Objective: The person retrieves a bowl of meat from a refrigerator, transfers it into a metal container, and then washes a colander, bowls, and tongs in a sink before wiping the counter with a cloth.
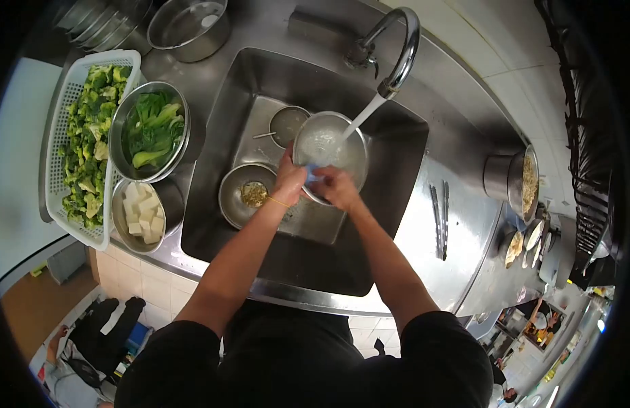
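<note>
A round metal bowl [349, 158] is held tilted in the sink under running water, which pours into it and froths. My left hand [290, 180] is closed on the bowl's left rim, with a thin yellow band at the wrist. In the fingers of my right hand [335, 188], at the near side of the bowl, is a light blue cloth [311, 174], pressed against the metal. Its lower part is hidden by the fingers. Beside my left forearm sits another metal bowl [228, 197] with yellowish bits in it. Behind my left hand rests a small pan [288, 124] with a handle.
The tap [411, 44] arches over the sink [274, 64]. Left stand a white basket [55, 183] of broccoli, a bowl of greens [152, 132] in water and a bowl of tofu [143, 211]. Dark chopsticks [441, 217] and a grain-filled pot [502, 177] are right. A person [84, 360] appears lower left.
</note>
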The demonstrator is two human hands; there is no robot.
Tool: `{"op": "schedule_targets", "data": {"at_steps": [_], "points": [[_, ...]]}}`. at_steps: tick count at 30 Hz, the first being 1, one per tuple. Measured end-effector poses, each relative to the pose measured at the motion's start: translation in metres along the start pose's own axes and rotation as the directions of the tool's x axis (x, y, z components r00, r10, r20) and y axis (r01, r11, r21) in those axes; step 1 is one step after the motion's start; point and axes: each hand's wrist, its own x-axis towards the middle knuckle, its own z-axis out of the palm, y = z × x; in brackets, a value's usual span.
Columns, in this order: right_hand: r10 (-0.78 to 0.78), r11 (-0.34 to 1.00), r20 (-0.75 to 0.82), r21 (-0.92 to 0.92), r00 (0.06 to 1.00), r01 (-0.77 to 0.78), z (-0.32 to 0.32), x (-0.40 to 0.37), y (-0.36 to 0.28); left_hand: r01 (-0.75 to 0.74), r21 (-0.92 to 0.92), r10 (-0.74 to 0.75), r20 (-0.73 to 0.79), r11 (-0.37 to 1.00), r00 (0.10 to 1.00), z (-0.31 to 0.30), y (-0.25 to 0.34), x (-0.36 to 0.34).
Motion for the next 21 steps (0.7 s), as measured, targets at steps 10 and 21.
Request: {"op": "schedule_targets", "data": {"at_steps": [10, 21], "points": [[0.29, 0.865, -0.51, 0.502, 0.81, 0.006, 0.03, 0.086, -0.007, -0.129, 0.263, 0.171, -0.144, 0.956, 0.975, 0.012, -0.003, -0.014], [-0.077, 0.866, -0.022, 0.494, 0.997, 0.078, 0.026, 0.059, -0.006, -0.11, 0.105, 0.124, -0.141, 0.988, 0.982, -0.002, 0.048, -0.006]]}}
